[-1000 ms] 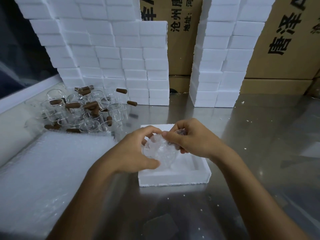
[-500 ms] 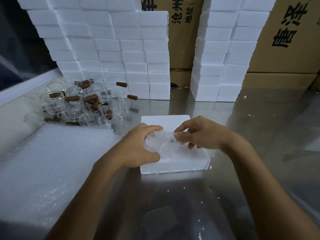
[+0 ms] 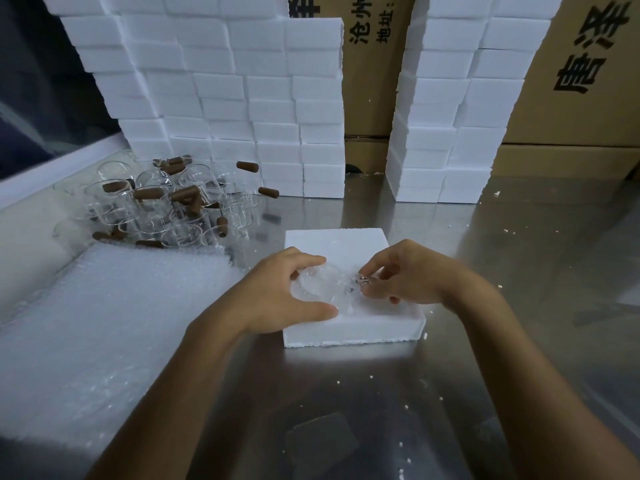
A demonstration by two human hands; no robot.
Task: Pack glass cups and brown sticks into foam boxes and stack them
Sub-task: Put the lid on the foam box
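Observation:
A white foam box (image 3: 346,327) lies open on the steel table in front of me. A glass cup wrapped in bubble wrap (image 3: 320,285) sits low in the box. My left hand (image 3: 277,296) curls round the wrapped cup from the left, thumb along its near side. My right hand (image 3: 405,275) pinches the wrap's loose end at the cup's right side. A heap of bare glass cups (image 3: 156,209) with brown sticks (image 3: 183,194) lies at the back left.
Sheets of bubble wrap (image 3: 104,323) cover the table's left side. Tall stacks of foam boxes (image 3: 235,98) stand at the back, with a second stack (image 3: 450,116) to the right and cardboard cartons (image 3: 588,81) behind. Foam crumbs dot the steel table (image 3: 519,237).
Both hands have lowered the wrapped cup from above the foam box down into it. The view has shifted slightly downward.

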